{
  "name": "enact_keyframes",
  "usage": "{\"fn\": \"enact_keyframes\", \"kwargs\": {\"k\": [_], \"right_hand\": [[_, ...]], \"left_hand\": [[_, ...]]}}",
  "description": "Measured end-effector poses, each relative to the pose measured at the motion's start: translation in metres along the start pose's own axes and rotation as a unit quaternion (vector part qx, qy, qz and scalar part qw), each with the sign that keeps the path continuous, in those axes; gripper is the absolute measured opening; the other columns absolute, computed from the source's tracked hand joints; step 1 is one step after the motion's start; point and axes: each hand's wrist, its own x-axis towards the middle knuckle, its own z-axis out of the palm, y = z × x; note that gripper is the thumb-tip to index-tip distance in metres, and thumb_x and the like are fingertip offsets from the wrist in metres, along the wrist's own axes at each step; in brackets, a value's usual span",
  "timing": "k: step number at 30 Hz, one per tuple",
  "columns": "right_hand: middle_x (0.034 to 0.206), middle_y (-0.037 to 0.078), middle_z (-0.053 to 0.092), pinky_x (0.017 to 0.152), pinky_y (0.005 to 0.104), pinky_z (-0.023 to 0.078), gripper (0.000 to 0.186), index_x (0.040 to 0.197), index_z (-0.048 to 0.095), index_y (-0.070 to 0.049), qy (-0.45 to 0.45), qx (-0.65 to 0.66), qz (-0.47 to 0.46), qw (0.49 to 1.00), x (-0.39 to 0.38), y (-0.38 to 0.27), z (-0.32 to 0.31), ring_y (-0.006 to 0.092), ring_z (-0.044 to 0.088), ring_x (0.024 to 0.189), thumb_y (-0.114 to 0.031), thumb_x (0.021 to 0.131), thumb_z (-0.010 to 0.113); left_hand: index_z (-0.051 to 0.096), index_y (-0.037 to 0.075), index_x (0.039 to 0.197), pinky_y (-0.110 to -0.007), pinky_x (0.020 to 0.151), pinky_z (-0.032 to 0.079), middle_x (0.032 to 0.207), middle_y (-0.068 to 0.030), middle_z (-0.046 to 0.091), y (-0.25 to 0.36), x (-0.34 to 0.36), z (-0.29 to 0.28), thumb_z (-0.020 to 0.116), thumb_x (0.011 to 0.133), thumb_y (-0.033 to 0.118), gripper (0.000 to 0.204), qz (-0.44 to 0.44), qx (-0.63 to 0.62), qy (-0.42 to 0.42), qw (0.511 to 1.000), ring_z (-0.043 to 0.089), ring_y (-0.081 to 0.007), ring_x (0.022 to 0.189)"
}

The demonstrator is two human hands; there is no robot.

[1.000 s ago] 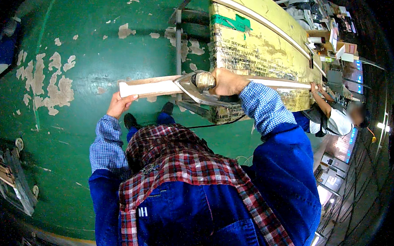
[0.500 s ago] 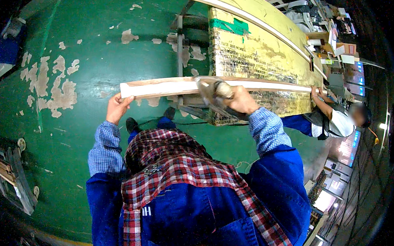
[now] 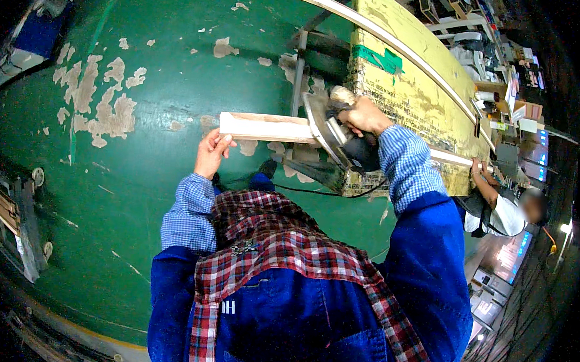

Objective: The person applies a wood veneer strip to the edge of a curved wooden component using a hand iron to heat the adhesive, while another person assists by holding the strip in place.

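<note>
A long, narrow wooden board [image 3: 266, 127] with a pale face lies crosswise in front of me, running right over the yellow-covered bench. At its left end my left hand [image 3: 210, 154] pinches the lower edge between thumb and fingers. My right hand [image 3: 369, 116] grips a corded handheld power tool [image 3: 332, 134], which looks like a circular saw with a curved metal guard. The tool straddles the board near the bench's left edge and hides that stretch of wood. Whether its blade touches the wood cannot be made out. A tan, wrapped-looking knob [image 3: 342, 96] stands at the tool's far side.
Another long board [image 3: 402, 43] lies across the yellow bench top [image 3: 432, 90]. On the right, a person [image 3: 498, 208] has hands on the board's far end. A black cord [image 3: 322, 192] trails below the tool. A wheeled rack [image 3: 12, 219] stands on the green floor at left.
My view has shifted, so the scene sits farther right. The power tool, blurred before, has turned and shows clearly now. My left hand keeps its pinch on the board's end.
</note>
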Motion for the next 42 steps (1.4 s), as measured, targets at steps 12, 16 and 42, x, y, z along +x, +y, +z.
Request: {"fn": "enact_keyframes", "kwargs": {"k": [12,16,42], "right_hand": [[0.049,0.006,0.05,0.035,0.0292,0.037,0.017,0.059,0.053,0.0,-0.188,0.044,-0.002,0.981,0.022,-0.11,0.017,0.0133,0.047,0.039,-0.012,0.068,0.061],[0.059,0.011,0.059,0.043,0.0329,0.045,0.023,0.069,0.06,0.003,-0.13,-0.064,-0.064,0.987,0.009,-0.124,0.031,0.0181,0.054,0.044,-0.019,0.067,0.065],[0.088,0.026,0.062,0.076,0.0404,0.051,0.038,0.09,0.063,0.002,0.014,-0.074,-0.208,0.975,-0.049,-0.024,0.062,0.036,0.063,0.081,-0.026,0.066,0.068]], "left_hand": [[0.054,0.001,0.115,-0.018,0.05,0.036,0.078,-0.0013,0.06,-0.005,-0.003,0.0,0.057,0.089,0.014,0.029,-0.028,-0.002,-0.007,1.0,0.043,-0.0034,0.056],[0.055,0.001,0.112,-0.018,0.051,0.035,0.075,0.002,0.057,-0.013,0.004,-0.005,0.056,0.089,0.014,0.026,-0.018,-0.021,-0.02,0.999,0.043,-0.0026,0.059],[0.052,-0.004,0.113,-0.024,0.053,0.041,0.074,-0.0094,0.061,-0.02,-0.017,-0.034,0.04,0.089,0.013,0.032,-0.064,-0.049,0.085,0.993,0.051,-0.0119,0.057]]}}
